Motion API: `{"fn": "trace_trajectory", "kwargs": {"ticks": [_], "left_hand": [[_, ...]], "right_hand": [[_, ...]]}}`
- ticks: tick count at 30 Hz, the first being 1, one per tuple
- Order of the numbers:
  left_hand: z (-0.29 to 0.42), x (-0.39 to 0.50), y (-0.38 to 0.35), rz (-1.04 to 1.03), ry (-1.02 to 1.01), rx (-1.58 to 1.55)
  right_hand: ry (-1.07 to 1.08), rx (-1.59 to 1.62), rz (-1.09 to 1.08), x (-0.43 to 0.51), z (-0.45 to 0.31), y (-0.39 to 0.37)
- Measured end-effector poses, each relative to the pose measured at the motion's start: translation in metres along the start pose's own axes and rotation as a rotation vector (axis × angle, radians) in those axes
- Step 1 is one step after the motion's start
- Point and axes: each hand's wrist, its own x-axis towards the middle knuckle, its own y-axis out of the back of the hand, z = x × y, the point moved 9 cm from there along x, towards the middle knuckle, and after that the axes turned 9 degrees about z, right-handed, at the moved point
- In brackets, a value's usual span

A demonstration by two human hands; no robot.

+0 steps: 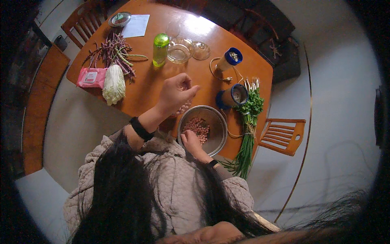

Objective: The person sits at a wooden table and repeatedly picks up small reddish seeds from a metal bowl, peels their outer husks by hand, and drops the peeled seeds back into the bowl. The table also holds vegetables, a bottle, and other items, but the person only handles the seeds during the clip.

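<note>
My left hand [178, 93] is raised above the table edge, its fingers curled and its thumb pointing right. Small pinkish pieces show in the gap of its fingers; whether it holds them cannot be told. Partly hidden below it is a container of pink peanuts [184, 108]. A steel bowl [224, 131] with a layer of shelled pink peanuts [199, 129] stands at the near edge. My right hand [191, 141] reaches inside the bowl's near left side, fingers bent down at the peanuts. Its fingertips are hidden.
Two blue-rimmed cylinders [234, 57] [239, 94] with cords stand right, beside tied green onions and leafy herbs [251, 103]. Left lie purple long beans [112, 50], a napa cabbage [114, 85] and a pink wipes pack [91, 77]. A green bottle [160, 50] and glass bowl [179, 52] stand behind.
</note>
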Motion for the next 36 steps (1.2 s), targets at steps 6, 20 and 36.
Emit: {"fn": "trace_trajectory", "kwargs": {"ticks": [6, 20, 36], "left_hand": [[-0.006, 0.002, 0.0, -0.006, 0.044, -0.054], [-0.004, 0.001, -0.003, -0.044, 0.097, -0.079], [0.011, 0.008, -0.005, -0.02, -0.195, 0.116]], "right_hand": [[-0.199, -0.007, -0.192, 0.002, 0.015, -0.003], [-0.299, 0.208, -0.179, 0.006, 0.01, 0.005], [-0.723, 2.26, 0.27, 0.007, 0.014, 0.084]]}}
